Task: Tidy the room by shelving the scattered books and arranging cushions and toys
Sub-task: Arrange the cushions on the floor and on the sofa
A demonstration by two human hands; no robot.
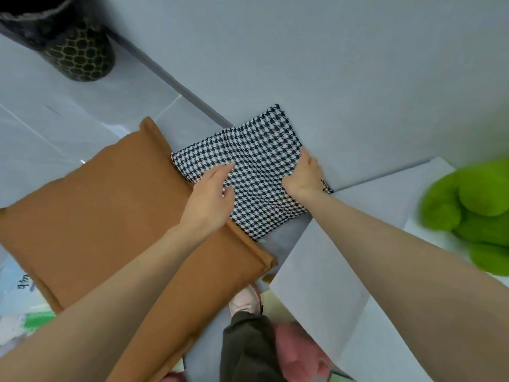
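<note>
Cushions fill the middle: the brown cushion [104,216] lies on the tiled floor [55,128], and the smaller houndstooth cushion [259,161] sits just beside it, touching along its right edge and pushed against the pale wall [330,64]. A green plush toy [473,210] rests on a white ledge at the right. A black honeycomb-patterned bin [80,51] stands at far left. The left hand [212,199] presses flat on the houndstooth cushion, fingers straight. The right hand [303,175] grips its wall-side edge, fingers curled round the fabric.
</note>
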